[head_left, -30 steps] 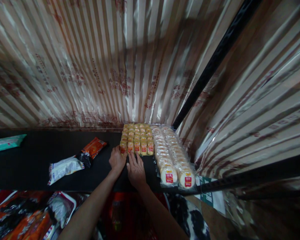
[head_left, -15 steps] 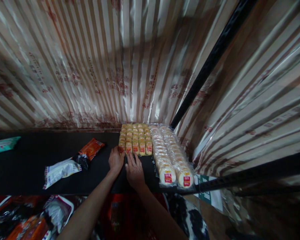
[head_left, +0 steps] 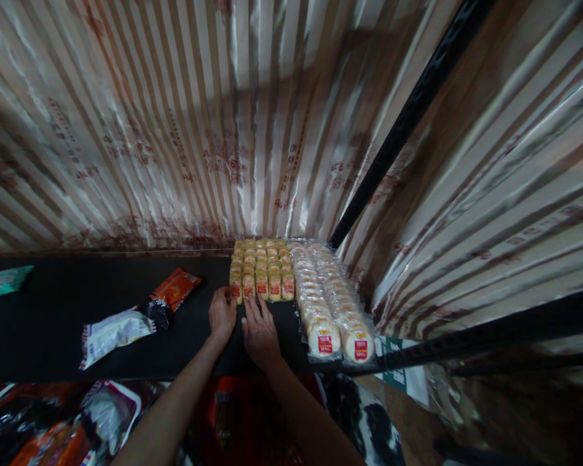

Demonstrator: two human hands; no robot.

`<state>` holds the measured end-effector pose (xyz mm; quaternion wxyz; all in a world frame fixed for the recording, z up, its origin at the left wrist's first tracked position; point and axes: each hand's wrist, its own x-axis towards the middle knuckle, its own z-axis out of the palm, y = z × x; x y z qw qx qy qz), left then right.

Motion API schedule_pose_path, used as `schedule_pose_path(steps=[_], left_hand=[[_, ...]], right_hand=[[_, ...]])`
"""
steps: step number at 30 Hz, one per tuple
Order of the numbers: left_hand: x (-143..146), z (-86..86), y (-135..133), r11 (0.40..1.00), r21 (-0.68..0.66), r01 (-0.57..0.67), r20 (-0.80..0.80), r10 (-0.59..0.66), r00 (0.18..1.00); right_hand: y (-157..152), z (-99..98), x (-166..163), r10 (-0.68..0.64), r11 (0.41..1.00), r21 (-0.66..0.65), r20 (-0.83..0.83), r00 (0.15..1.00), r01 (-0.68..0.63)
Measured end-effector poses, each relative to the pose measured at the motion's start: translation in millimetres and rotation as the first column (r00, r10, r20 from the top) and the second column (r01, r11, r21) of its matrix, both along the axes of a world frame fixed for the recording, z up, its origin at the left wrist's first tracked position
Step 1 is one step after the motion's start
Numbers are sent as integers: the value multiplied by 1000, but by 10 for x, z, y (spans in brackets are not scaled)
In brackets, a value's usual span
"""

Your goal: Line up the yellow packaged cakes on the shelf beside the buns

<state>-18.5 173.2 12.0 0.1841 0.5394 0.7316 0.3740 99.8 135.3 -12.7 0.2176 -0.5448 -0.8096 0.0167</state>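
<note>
Small yellow wrapped cakes (head_left: 262, 266) with red labels stand in tight rows at the back of the black shelf (head_left: 189, 349). My left hand (head_left: 222, 314) rests at the front left corner of these rows, fingers bent, its fingertips by the front left cake. Beside it, my right hand (head_left: 261, 334) lies with fingers stretched out, the tips touching the lower front of the front row. Neither hand lifts anything. To the right, round pale cakes in clear wrap (head_left: 324, 338) form two long rows reaching the shelf's front edge.
On the shelf's left lie an orange and black packet (head_left: 175, 288), a white packet (head_left: 116, 333) and a green packet (head_left: 4, 282). A black upright post (head_left: 393, 149) slants up at the right. Striped sheeting (head_left: 184, 129) hangs behind. Below are several orange packages (head_left: 53, 446).
My left hand's fingers have drawn slightly down and left, leaving more of the front left cake showing. The right hand stays at the front row. The view has shifted a little.
</note>
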Motion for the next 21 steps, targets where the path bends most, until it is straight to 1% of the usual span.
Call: schedule_pose_path(steps=[9,14,21], left_hand=[[-1,-38,-10,999,37,-19,27,18,999],[-3,-88,3,999,38,-28,35,27,999],[-10,-120,10,998,64,-11,46,8,999]], right_hand=[[-3,12,-10,-11,1000,-9,2,1000,11],[-2,11,-15,-17,1000,-12,-1,1000,17],[-5,22,-7,-4,1000,-20,-10,1000,4]])
